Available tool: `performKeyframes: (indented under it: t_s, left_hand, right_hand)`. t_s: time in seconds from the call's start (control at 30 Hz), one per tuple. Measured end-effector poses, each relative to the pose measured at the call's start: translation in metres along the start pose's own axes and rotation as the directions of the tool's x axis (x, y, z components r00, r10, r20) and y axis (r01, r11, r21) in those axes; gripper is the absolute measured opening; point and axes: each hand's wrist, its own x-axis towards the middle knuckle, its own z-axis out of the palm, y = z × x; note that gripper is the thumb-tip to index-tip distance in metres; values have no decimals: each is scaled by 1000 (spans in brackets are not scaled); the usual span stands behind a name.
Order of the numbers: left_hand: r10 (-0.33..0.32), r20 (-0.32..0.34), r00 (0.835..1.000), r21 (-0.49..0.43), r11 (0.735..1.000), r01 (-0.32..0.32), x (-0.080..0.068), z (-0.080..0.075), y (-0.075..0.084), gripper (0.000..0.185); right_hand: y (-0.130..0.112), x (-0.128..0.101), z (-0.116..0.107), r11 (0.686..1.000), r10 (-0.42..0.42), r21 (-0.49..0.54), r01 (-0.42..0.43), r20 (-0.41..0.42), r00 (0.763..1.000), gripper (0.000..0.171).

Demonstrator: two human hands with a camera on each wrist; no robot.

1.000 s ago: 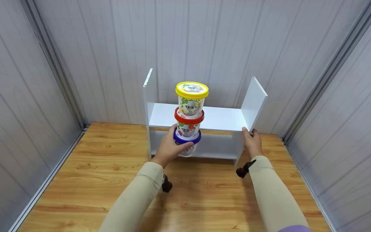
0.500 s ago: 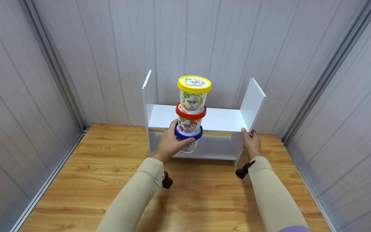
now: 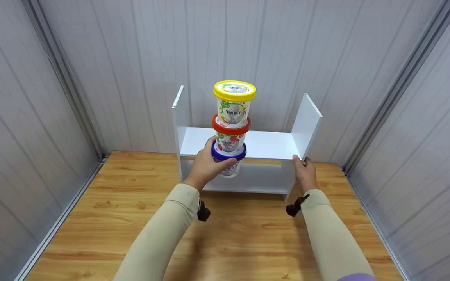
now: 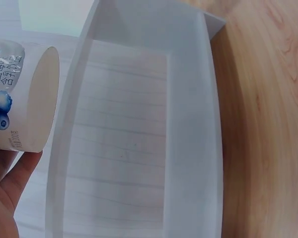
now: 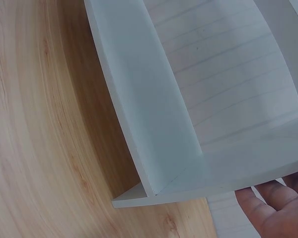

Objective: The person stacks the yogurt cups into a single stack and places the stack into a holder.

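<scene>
My left hand (image 3: pixel 206 166) grips the lowest of three stacked paper cups, the blue-lidded cup (image 3: pixel 231 169), fingers and thumb around it. On its lid stands a red-lidded cup (image 3: pixel 229 142), and a yellow-lidded cup (image 3: pixel 233 111) tops the stack, nearly upright. The stack is held in front of a white two-tier shelf (image 3: pixel 268 142). Blueberries are printed on the held cup (image 4: pixel 20 99) in the left wrist view, where its base shows. My right hand (image 3: pixel 306 171) holds the shelf's right side panel (image 3: pixel 308 125), thumb at the front edge and fingers behind.
The shelf stands on a wood-grain tabletop (image 3: pixel 225 242), its lower board (image 3: pixel 262 177) just above the surface. Pale panelled walls (image 3: pixel 248 47) enclose the back and both sides. Side panels (image 3: pixel 182 117) rise above the upper board.
My left hand has raised the stack of cups, bringing the lowest cup up near the upper board's front edge. The right hand stays on the side panel.
</scene>
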Motion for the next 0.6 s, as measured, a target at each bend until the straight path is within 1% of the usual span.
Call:
performKeyframes:
  t_s: [0.23,0.37,0.47,0.6]
  left_hand:
    - [-17,-3,1000,0,1000,17,6,-6,6,106]
    - [-29,-1,1000,-14,999,29,9,-9,9,106]
    - [-49,-2,999,-24,999,49,12,-11,11,106]
    - [-84,-3,996,-38,996,84,15,-11,14,106]
  right_hand:
    - [0,2,1,999,22,-22,-23,-3,1000,85]
    - [-1,1,3,1000,24,8,-24,1,1000,85]
    - [-1,0,4,1000,19,23,-19,3,1000,85]
    - [-2,-1,4,1000,14,12,-14,5,1000,86]
